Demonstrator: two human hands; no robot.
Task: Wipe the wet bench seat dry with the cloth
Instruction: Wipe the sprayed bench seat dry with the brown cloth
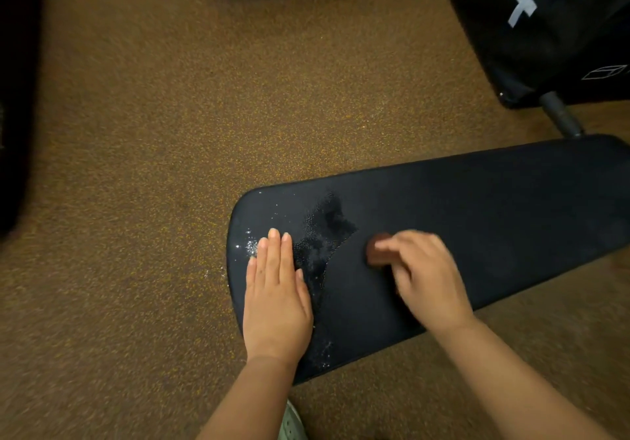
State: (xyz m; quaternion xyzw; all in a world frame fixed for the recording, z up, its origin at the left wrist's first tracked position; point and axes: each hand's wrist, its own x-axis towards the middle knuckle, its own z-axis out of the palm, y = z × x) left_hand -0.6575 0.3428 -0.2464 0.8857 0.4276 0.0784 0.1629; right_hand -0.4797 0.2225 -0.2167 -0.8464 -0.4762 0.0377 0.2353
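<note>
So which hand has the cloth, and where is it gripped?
The right hand holds the brown cloth, bunched under its fingers. The left hand lies flat, holding nothing.

Two bare forearms, no sleeves, no watch or bracelet showing. Left hand (276, 300) sharp in outline, short plain nails, no rings. Right hand (426, 279) blurred, details of nails not readable. Below, between the forearms, the toe of a pale green shoe (291, 422) with small perforations.
</note>
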